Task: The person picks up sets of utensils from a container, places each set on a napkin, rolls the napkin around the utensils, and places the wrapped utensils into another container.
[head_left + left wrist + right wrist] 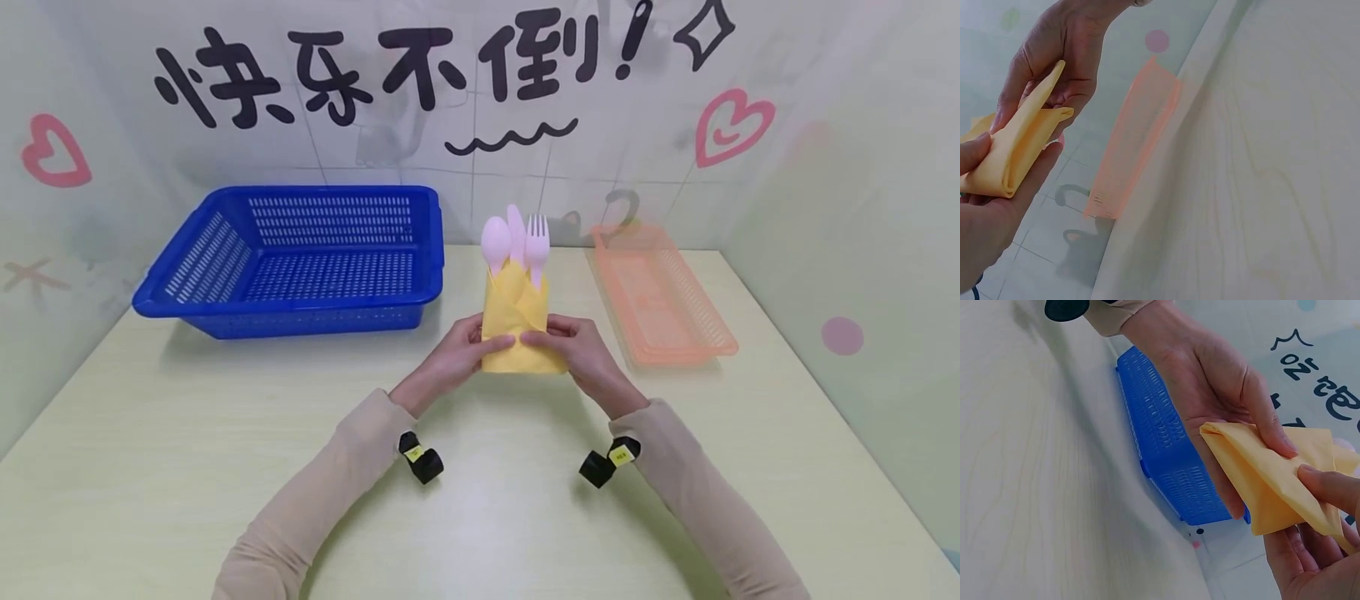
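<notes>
A folded yellow napkin [514,312] is held up above the table between both hands. Out of its top stand a pink spoon [496,242], a pink knife [516,233] and a pink fork [537,244]. My left hand [459,354] grips the napkin's left side, thumb across the front and fingers behind. On the other side my right hand [583,354] pinches it in the same way, the two thumb tips close together. Both wrist views show the napkin's folded bottom edge, with layers parting a little; the cutlery is mostly hidden there.
A blue perforated basket [315,312] stands at the back left of the pale table [225,467]. At the back right lies a shallow orange basket [660,354]. A wall with printed characters and hearts closes off the back and sides.
</notes>
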A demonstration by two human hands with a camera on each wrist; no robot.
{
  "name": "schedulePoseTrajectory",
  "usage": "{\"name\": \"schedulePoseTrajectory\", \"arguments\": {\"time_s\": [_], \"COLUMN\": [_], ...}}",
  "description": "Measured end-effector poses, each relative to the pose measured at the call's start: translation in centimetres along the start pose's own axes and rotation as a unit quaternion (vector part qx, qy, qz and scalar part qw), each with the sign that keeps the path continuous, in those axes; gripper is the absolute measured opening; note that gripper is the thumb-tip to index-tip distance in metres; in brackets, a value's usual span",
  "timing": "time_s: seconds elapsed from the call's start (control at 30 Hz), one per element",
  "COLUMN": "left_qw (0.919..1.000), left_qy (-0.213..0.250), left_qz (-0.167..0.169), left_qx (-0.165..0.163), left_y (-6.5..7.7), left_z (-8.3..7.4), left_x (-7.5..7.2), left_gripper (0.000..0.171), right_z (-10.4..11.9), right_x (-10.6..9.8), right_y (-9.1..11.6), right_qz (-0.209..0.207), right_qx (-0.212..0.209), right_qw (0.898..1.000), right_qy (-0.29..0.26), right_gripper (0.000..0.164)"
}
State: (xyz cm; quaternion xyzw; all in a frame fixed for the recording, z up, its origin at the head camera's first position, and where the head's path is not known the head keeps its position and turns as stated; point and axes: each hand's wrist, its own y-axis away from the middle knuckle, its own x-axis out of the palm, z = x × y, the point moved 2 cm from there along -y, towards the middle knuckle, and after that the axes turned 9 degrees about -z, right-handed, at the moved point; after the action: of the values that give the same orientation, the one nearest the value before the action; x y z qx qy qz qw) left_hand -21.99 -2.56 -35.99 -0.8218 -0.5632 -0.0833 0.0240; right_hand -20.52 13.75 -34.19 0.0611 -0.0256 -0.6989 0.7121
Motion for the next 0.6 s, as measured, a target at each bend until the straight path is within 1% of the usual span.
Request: {"name": "schedulePoseTrajectory", "arguments": {"time_s": [0.23, 0.37, 0.5, 0.6], "left_qw": [1.0000, 0.9995, 0.9979, 0.9977], "left_qy": [0.000, -0.029, -0.063, -0.064], "left_qz": [-0.007, -0.008, -0.012, -0.022], "left_qx": [0.003, -0.003, -0.005, -0.001], "left_y": [-0.15, -0.11, 0.00, 0.07], "left_z": [-0.01, 0.05, 0.30, 0.40], "left_x": [0.05, 0.08, 0.01, -0.16], "left_gripper": [0.037, 0.034, 0.031, 0.030], "right_z": [0.24, 0.12, -0.06, 0.15], "right_x": [-0.09, 0.12, 0.43, 0.59], "right_y": [-0.10, -0.19, -0.22, -0.14], "right_qz": [0.006, 0.008, 0.003, -0.009], "right_qx": [-0.006, 0.000, 0.004, -0.026], "right_qw": [1.000, 1.000, 1.000, 0.998], "right_qy": [-0.007, -0.005, 0.019, 0.054], "right_gripper": [0.041, 0.041, 0.035, 0.031]}}
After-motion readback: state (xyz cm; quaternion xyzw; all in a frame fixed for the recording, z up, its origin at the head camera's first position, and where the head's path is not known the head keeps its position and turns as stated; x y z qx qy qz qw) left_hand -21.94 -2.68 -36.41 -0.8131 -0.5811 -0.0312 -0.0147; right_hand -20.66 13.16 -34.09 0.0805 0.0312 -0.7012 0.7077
